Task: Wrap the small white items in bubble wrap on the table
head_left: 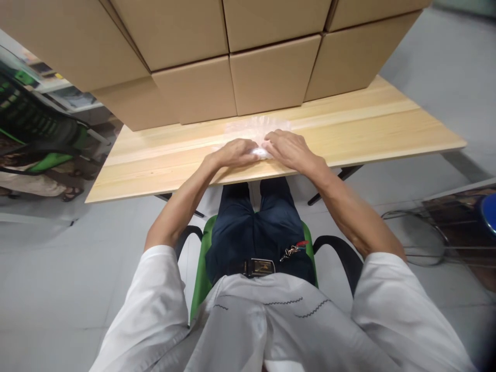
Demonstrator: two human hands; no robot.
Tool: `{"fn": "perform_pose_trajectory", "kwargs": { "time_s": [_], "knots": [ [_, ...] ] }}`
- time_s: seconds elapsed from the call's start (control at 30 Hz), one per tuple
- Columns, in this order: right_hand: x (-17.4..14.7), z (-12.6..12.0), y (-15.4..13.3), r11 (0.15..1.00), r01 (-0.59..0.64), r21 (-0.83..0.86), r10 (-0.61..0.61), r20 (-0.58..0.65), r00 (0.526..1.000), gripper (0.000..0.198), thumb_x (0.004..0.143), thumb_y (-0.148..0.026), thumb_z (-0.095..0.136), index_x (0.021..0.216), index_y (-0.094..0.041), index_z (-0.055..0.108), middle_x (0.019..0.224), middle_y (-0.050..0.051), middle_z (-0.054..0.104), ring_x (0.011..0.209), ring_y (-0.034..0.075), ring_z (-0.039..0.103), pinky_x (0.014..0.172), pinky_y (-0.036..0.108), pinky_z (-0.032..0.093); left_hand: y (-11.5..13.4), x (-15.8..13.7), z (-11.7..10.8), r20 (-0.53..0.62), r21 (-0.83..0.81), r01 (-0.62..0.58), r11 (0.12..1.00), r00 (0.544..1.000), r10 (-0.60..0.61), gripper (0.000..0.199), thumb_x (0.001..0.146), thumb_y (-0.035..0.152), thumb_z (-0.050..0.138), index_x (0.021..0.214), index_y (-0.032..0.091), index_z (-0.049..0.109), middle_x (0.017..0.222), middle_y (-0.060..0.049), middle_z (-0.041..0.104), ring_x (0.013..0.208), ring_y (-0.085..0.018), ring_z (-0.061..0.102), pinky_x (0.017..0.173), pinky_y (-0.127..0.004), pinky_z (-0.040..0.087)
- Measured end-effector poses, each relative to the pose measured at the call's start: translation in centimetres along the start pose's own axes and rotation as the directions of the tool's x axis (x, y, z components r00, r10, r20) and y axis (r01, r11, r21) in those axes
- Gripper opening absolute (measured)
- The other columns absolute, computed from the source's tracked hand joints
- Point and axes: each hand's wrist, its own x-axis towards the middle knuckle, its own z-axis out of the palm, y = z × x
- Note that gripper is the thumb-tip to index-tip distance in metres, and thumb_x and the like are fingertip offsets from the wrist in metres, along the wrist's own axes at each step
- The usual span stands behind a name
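A thin, see-through pinkish sheet that looks like bubble wrap [256, 125] lies on the wooden table [372, 124] in front of me. Its near end is bunched into a pale, shiny roll between my hands. My left hand [241, 152] grips the roll from the left, fingers bent and thumb towards the middle. From the right, my right hand [285, 146] presses on the same roll with curled fingers. The fingertips of both hands nearly meet. Whatever may be inside the wrap is hidden.
Stacked cardboard boxes [271, 77] stand along the table's far side, close beyond the wrap. I sit on a green chair [205, 258] with black armrests. Another chair [34, 119] and a person's sandalled foot [72, 193] are at left. A blue stool [489, 212] is at right.
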Motion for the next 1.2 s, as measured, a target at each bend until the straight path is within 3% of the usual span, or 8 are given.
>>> {"fn": "perform_pose_trajectory", "kwargs": {
  "time_s": [0.1, 0.17, 0.3, 0.43, 0.8, 0.87, 1.0, 1.2],
  "knots": [
    [-1.0, 0.7, -1.0, 0.988, 0.138, -0.073, -0.139, -0.007, 0.990, 0.045, 0.126, -0.032, 0.057, 0.160, -0.018, 0.084, 0.157, 0.025, 0.089, 0.146, 0.044, 0.077, 0.125, 0.053, 0.056, -1.0, 0.9, -1.2, 0.072, -0.180, 0.004, 0.984, 0.997, 0.009, 0.057, 0.112, 0.068, 0.068, 0.126, 0.018, 0.091, 0.109, -0.007, 0.090, 0.098, -0.025, 0.079, 0.090, -0.036, 0.060],
    [-0.6, 1.1, -1.2, 0.987, 0.129, -0.095, -0.126, 0.032, 0.991, 0.045, 0.124, -0.026, 0.055, 0.159, -0.016, 0.082, 0.155, 0.027, 0.089, 0.144, 0.044, 0.078, 0.124, 0.053, 0.057, -1.1, 1.1, -1.6, 0.092, -0.205, 0.028, 0.978, 0.996, -0.010, 0.060, 0.111, 0.070, 0.067, 0.129, 0.017, 0.091, 0.112, -0.008, 0.092, 0.103, -0.026, 0.080, 0.093, -0.035, 0.061],
    [0.6, 1.5, -0.3, 0.996, 0.080, -0.035, -0.077, 0.072, 0.994, 0.046, 0.128, -0.028, 0.047, 0.158, -0.014, 0.079, 0.159, 0.028, 0.087, 0.140, 0.043, 0.080, 0.116, 0.050, 0.059, -1.0, 0.4, -2.3, 0.042, -0.113, 0.099, 0.989, 0.995, -0.095, 0.066, 0.115, 0.065, 0.064, 0.150, 0.015, 0.089, 0.137, -0.016, 0.095, 0.120, -0.031, 0.085, 0.106, -0.039, 0.065],
    [1.0, 2.1, 0.8, 0.998, 0.044, 0.055, -0.047, 0.058, 0.997, 0.049, 0.131, -0.031, 0.039, 0.154, -0.011, 0.078, 0.153, 0.028, 0.088, 0.137, 0.041, 0.082, 0.115, 0.047, 0.058, -1.6, -0.2, -2.8, 0.009, -0.007, 0.212, 0.977, 0.977, -0.212, 0.068, 0.116, 0.062, 0.066, 0.160, 0.015, 0.087, 0.138, -0.018, 0.094, 0.123, -0.033, 0.087, 0.109, -0.041, 0.066],
    [1.5, 3.6, 2.1, 0.959, -0.284, 0.003, 0.284, -0.078, 0.956, 0.058, 0.131, -0.037, 0.036, 0.152, -0.016, 0.086, 0.148, 0.029, 0.093, 0.130, 0.045, 0.086, 0.103, 0.051, 0.062, -2.1, 1.7, -1.7, -0.056, 0.129, 0.361, 0.923, 0.932, -0.357, 0.049, 0.125, 0.058, 0.064, 0.117, 0.018, 0.093, 0.124, -0.020, 0.091, 0.121, -0.037, 0.084, 0.114, -0.047, 0.061],
    [1.8, 3.6, 2.8, 0.963, -0.270, 0.000, 0.270, -0.059, 0.961, 0.058, 0.130, -0.038, 0.038, 0.151, -0.016, 0.087, 0.144, 0.029, 0.094, 0.128, 0.046, 0.087, 0.103, 0.053, 0.062, -1.3, 1.2, -1.1, -0.136, 0.208, 0.343, 0.916, 0.938, -0.320, 0.045, 0.127, 0.052, 0.063, 0.130, 0.016, 0.091, 0.140, -0.025, 0.088, 0.134, -0.041, 0.082, 0.122, -0.051, 0.059],
    [2.9, 2.8, 3.9, 0.986, -0.168, 0.022, 0.168, 0.007, 0.986, 0.056, 0.127, -0.033, 0.040, 0.140, -0.014, 0.091, 0.140, 0.031, 0.094, 0.126, 0.047, 0.085, 0.109, 0.055, 0.062, 1.1, 0.7, 1.1, -0.176, 0.287, 0.134, 0.948, 0.981, -0.085, 0.053, 0.126, 0.050, 0.068, 0.167, 0.017, 0.077, 0.165, -0.029, 0.077, 0.153, -0.047, 0.074, 0.132, -0.058, 0.053],
    [3.0, 1.2, 4.1, 0.994, -0.105, -0.009, 0.105, 0.100, 0.989, 0.054, 0.124, -0.024, 0.042, 0.137, -0.008, 0.092, 0.146, 0.033, 0.092, 0.128, 0.043, 0.085, 0.110, 0.050, 0.058, 3.2, 1.7, 3.6, -0.119, 0.325, 0.122, 0.938, 0.989, -0.087, 0.046, 0.127, 0.041, 0.066, 0.165, 0.016, 0.074, 0.165, -0.030, 0.078, 0.153, -0.049, 0.075, 0.129, -0.060, 0.056]
  ]
}}
